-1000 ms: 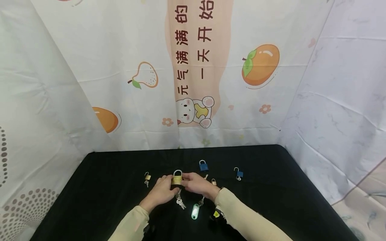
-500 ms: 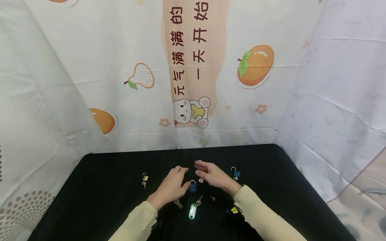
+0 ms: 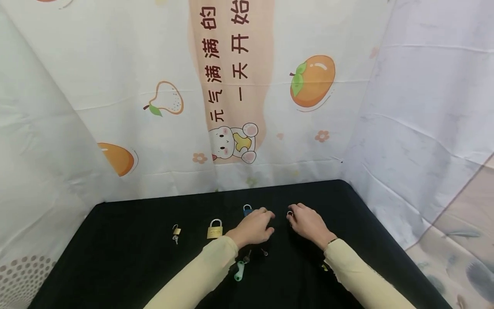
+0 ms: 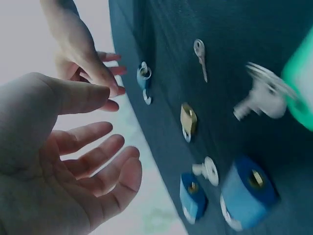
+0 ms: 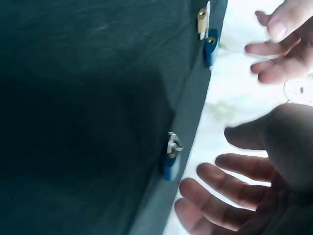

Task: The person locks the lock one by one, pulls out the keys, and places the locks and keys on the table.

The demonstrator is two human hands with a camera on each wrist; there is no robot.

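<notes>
My left hand (image 3: 252,227) hovers over the middle of the table, fingers relaxed and holding nothing. Behind it peeks a blue padlock (image 3: 247,210). In the left wrist view, two blue padlocks, a larger one (image 4: 247,196) and a smaller one (image 4: 192,197), stand near a small brass padlock (image 4: 188,120). To the right, my right hand (image 3: 308,223) hangs with fingers loosely bent and apart. By its fingertips shows the shackle of a small blue padlock (image 5: 170,166), which has a key at its base in the right wrist view. Most of that padlock is hidden in the head view.
Left of the hands stand a large brass padlock (image 3: 215,230) and a small brass padlock (image 3: 177,231) with open shackle and keys. Nearer lie a green key tag (image 3: 239,271) and a small loose key (image 3: 264,252). A printed curtain (image 3: 166,141) hangs behind the black-covered table (image 3: 115,257).
Both hands have left the large brass padlock and moved rightward, the right one reaching the small blue padlock. The left hand now covers the middle padlocks. The head view has turned slightly right.
</notes>
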